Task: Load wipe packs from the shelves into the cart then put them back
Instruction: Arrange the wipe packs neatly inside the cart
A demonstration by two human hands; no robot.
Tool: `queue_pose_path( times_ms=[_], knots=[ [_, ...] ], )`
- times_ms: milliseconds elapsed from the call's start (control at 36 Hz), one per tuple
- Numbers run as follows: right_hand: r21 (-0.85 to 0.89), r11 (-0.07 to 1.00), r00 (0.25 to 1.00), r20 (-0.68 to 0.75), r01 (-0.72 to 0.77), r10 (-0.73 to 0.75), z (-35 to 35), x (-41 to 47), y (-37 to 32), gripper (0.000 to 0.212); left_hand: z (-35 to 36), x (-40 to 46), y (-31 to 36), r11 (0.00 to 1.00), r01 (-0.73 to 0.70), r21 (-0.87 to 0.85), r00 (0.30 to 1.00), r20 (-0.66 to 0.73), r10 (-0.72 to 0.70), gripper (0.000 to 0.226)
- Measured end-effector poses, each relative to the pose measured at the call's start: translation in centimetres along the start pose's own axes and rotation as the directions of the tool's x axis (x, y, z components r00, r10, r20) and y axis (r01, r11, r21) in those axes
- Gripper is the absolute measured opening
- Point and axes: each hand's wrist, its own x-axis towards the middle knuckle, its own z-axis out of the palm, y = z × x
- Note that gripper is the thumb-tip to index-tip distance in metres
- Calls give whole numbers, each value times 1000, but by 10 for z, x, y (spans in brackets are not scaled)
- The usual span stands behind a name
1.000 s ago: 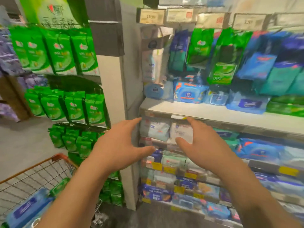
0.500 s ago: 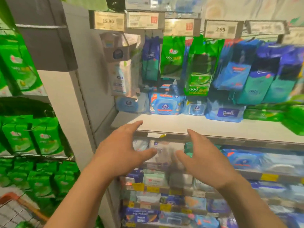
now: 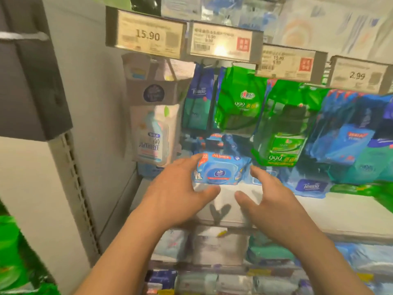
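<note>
A person's left hand [image 3: 178,188], fingers spread, touches the left end of a blue wipe pack [image 3: 221,169] on the shelf [image 3: 319,211]. The right hand [image 3: 270,199], also spread, nears its other end, seemingly to lift it.

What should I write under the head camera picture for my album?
Two open hands, left hand and right hand, reach for a blue wipe pack on the white shelf.

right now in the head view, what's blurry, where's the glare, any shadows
Head view: glare washes out the second price tag; hanging packs at right and the lower shelves smear with blur; the blue wipe pack stays fairly sharp; left hand and right hand cast finger shadows on the white shelf; wide-angle bending at edges.
</note>
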Motion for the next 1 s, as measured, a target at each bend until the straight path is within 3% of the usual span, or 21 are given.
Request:
queue_pose_path(
  times_ms=[250,417,556,639,722,778,833,917,1000],
  knots=[
    [126,989,986,-156,75,-55,-8,42,-11,77,12,48,-5,987,-7,-159,999,34,13,88],
    [344,919,945,-318,192,-78,-20,75,-21,80,22,82,13,906,40,-421,992,-91,-86,72],
    [447,871,939,-341,205,-46,-24,109,-20,84,28,120,35,862,30,-507,987,-122,-106,86],
    [628,748,954,-299,216,-25,-25,128,-21,89,26,140,49,852,35,-522,986,-120,-114,102],
    [833,525,972,-233,177,42,-21,144,-21,103,24,160,60,819,145,-555,978,-43,-202,118],
    [897,413,974,-209,156,86,-19,154,-23,104,24,176,61,802,155,-577,969,-70,-237,143],
    [930,340,976,-188,142,107,-19,161,-27,100,29,193,55,754,137,-643,963,-94,-254,152],
    [947,295,976,-170,124,135,-16,167,-27,97,48,218,35,633,155,-758,968,-11,-251,148],
    [933,343,980,-160,111,119,-11,170,-21,96,67,236,19,562,152,-813,981,56,-185,116]
  ],
)
